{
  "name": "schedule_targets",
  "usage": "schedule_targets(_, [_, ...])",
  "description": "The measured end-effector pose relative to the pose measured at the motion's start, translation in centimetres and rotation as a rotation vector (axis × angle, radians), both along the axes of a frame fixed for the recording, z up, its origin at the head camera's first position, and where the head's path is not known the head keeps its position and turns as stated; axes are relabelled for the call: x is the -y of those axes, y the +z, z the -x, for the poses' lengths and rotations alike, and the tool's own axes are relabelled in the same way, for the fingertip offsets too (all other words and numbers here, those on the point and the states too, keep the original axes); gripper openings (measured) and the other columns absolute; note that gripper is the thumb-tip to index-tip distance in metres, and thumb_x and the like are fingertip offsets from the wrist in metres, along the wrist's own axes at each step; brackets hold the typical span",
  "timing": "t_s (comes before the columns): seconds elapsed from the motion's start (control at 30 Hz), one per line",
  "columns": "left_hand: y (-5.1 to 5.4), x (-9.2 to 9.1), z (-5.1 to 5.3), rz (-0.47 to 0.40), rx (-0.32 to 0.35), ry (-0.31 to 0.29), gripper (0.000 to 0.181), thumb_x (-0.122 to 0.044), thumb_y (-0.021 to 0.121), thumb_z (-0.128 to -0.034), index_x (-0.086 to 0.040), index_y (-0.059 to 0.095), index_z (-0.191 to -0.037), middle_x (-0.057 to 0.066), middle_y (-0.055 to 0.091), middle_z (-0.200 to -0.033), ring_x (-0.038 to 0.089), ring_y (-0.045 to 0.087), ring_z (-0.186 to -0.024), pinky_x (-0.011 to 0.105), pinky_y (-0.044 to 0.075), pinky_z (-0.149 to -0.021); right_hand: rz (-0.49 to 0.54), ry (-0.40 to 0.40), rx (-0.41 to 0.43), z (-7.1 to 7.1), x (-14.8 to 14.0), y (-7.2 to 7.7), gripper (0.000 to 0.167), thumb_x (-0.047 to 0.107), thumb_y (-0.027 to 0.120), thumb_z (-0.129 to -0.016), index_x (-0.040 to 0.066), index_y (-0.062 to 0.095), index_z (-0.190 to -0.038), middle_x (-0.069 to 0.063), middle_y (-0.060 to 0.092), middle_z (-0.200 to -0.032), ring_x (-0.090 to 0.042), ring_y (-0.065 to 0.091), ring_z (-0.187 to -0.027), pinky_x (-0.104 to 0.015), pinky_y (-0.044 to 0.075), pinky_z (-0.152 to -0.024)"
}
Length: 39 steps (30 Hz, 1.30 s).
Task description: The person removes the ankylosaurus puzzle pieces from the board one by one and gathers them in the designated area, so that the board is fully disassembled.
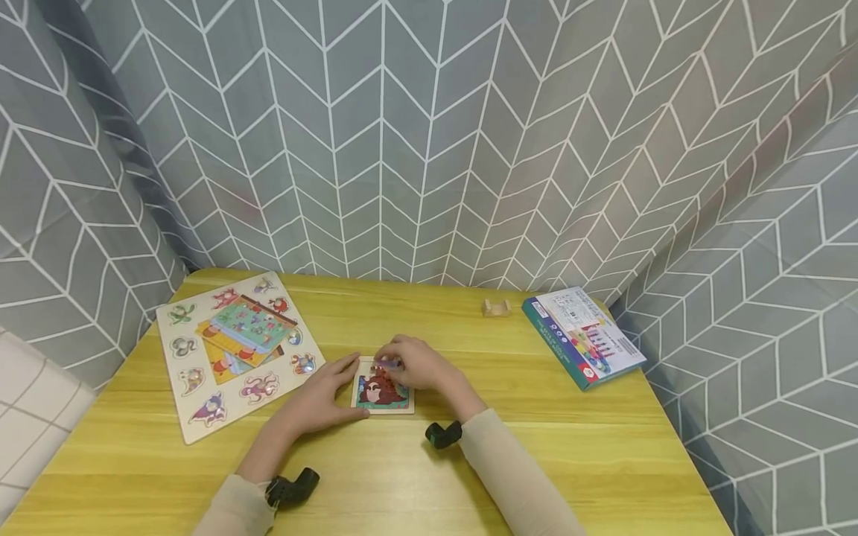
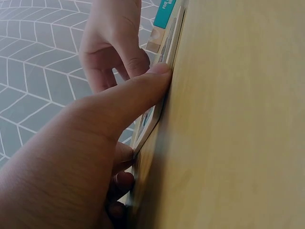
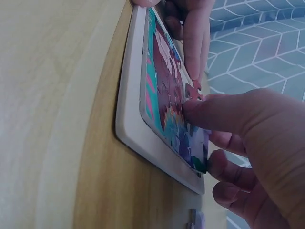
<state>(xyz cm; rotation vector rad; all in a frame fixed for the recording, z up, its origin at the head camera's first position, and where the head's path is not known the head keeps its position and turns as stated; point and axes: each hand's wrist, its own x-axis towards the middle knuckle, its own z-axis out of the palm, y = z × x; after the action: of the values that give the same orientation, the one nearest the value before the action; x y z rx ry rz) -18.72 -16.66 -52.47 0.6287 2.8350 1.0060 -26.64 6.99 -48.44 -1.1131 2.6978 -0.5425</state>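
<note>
Two hands at one puzzle, just below the centre of the frame.
Left hand (image 1: 311, 402) touches the left side of the puzzle (image 1: 389, 406) with thumb and forefinger almost straight. Right hand (image 1: 418, 362), nearer to the purple piece (image 1: 391, 365), pinches it over the puzzle's upper right part; whether they touch, and its long axis, I cannot tell. Farther, right of centre, stands a wooden holder (image 1: 496, 311).

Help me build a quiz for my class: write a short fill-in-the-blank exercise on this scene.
The puzzle lies between the large board on the person's left and the box on the person's ____.
The hand nearer the board is the ____ one.
The lines on the curtain are coloured ____.
Missing words: right; left; white.
</note>
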Motion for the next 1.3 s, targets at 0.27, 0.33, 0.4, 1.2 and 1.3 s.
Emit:
schedule_targets(0.27, [-0.18,0.03,0.04,-0.005,-0.002,-0.004,0.102,-0.052,0.085,-0.0864,0.001,0.041,-0.161,0.017,0.036,-0.17,0.046,0.037,-0.152,0.063,0.037,-0.12,-0.023,-0.01,-0.023,-0.38,0.24,0.54,0.029,0.017,0.075,-0.098,0.018,0.077,-0.127,-0.001,0.068,-0.114,-0.011,0.06,-0.091,-0.026,0.054,-0.084])
schedule_targets(0.33, [-0.19,0.04,0.02,-0.005,-0.006,-0.003,0.102,-0.053,0.085,-0.0862,0.001,0.041,-0.161,0.018,0.037,-0.17,0.047,0.037,-0.151,0.064,0.038,-0.119,-0.005,-0.012,-0.017,-0.32,0.23,0.36,0.03,0.016,0.077,-0.096,0.018,0.077,-0.126,0.0,0.068,-0.112,-0.011,0.06,-0.091,-0.026,0.054,-0.083])
schedule_targets(0.4, [-0.15,0.07,0.0,-0.004,-0.015,-0.005,0.103,-0.054,0.085,-0.0863,0.002,0.041,-0.161,0.019,0.037,-0.169,0.048,0.038,-0.151,0.065,0.038,-0.118,0.016,-0.013,-0.005,-0.2,0.19,0.12,0.03,0.014,0.077,-0.095,0.018,0.077,-0.125,0.0,0.067,-0.111,-0.011,0.059,-0.09,-0.025,0.053,-0.081])
schedule_targets(1.2, [-0.31,0.17,0.06,0.014,-0.011,0.003,0.104,-0.056,0.085,-0.0859,0.001,0.041,-0.161,0.017,0.036,-0.17,0.046,0.038,-0.151,0.063,0.038,-0.119,0.024,0.045,0.156,0.26,-0.54,0.4,0.027,0.009,0.072,-0.098,0.007,0.079,-0.125,-0.003,0.069,-0.106,-0.013,0.055,-0.085,-0.021,0.048,-0.075])
schedule_targets(1.3, [-0.31,0.17,0.08,0.01,-0.012,0.001,0.104,-0.055,0.085,-0.0861,0.002,0.041,-0.161,0.017,0.036,-0.17,0.046,0.038,-0.152,0.063,0.038,-0.119,0.008,0.033,0.139,0.2,-0.42,0.54,0.025,0.01,0.073,-0.098,0.007,0.078,-0.123,-0.002,0.068,-0.106,-0.012,0.056,-0.087,-0.023,0.05,-0.078])
